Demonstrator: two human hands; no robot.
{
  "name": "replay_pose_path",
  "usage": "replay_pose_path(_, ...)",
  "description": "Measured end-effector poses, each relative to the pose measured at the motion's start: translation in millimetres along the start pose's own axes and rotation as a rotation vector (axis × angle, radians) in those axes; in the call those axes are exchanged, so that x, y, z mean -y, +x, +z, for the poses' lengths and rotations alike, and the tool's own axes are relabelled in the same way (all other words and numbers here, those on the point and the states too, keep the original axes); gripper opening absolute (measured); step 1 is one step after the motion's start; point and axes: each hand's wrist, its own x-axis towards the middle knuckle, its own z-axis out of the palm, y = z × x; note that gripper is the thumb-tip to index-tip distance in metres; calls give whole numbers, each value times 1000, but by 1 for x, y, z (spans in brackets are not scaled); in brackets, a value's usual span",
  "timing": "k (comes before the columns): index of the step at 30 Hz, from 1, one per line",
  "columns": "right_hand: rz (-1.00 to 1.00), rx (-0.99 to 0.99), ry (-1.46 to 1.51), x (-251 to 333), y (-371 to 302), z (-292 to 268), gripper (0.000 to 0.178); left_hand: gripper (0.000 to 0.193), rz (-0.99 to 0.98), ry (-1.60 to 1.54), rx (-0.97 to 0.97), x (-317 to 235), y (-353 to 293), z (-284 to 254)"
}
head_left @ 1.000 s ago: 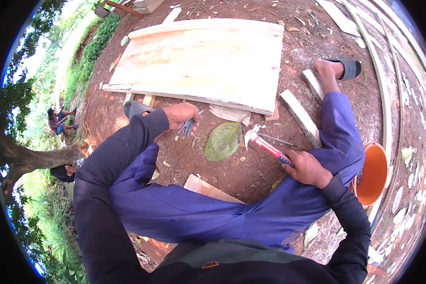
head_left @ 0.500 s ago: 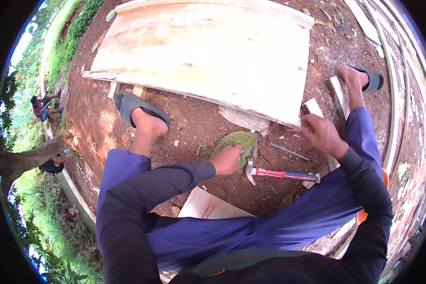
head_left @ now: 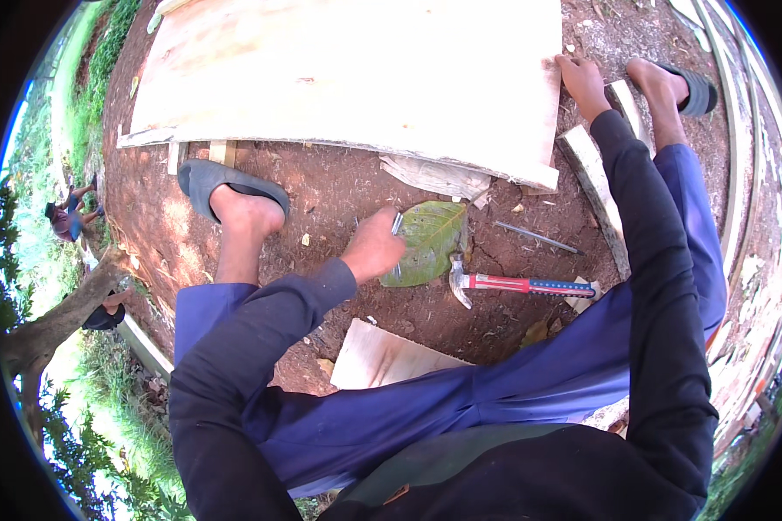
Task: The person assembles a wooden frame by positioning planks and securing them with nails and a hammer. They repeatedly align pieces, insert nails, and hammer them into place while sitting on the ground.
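Thin metal nails (head_left: 397, 224) stick out of my left hand (head_left: 374, 247), which is closed around them just left of a big green leaf (head_left: 433, 239). A few more slim pieces seem to lie on that leaf, too small to be sure. My right hand (head_left: 585, 85) reaches forward, its fingers closed at the right edge of a wide pale wooden panel (head_left: 339, 87). Right of the leaf rests a claw hammer (head_left: 521, 285) with a red and blue starred handle, its head beside the leaf. A thin grey rod like a pen (head_left: 539, 237) lies beyond the hammer.
Wood offcuts (head_left: 598, 187) lie by my right leg, and a flat board piece (head_left: 391, 358) sits between my legs. My sandalled feet (head_left: 235, 193) flank the panel's near side. Long planks (head_left: 738, 130) run along the far right. At left are a tree trunk (head_left: 61, 317) and people.
My right hand has moved forward from the panel's near right corner to farther along its right edge. My left hand has shifted left, off the leaf, showing nails in it. The view has shifted slightly.
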Motion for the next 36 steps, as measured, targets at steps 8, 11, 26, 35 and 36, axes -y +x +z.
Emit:
replay_pose_path(8,-4,55,413,4,-8,28,51,38,-17,298,-122,33,2,-38)
replay_pose_path(11,-19,81,307,9,-12,28,50,39,18,338,-129,30,3,-42)
replay_pose_path(26,120,133,585,5,-10,32,39,28,233,342,18,-25,-14,-16)
replay_pose_path(35,300,78,828,16,10,43,43,31,222,38,-496,13,-181,-247)
replay_pose_path(36,386,52,955,24,6,42,45,31,102,154,-629,39,-205,-267)
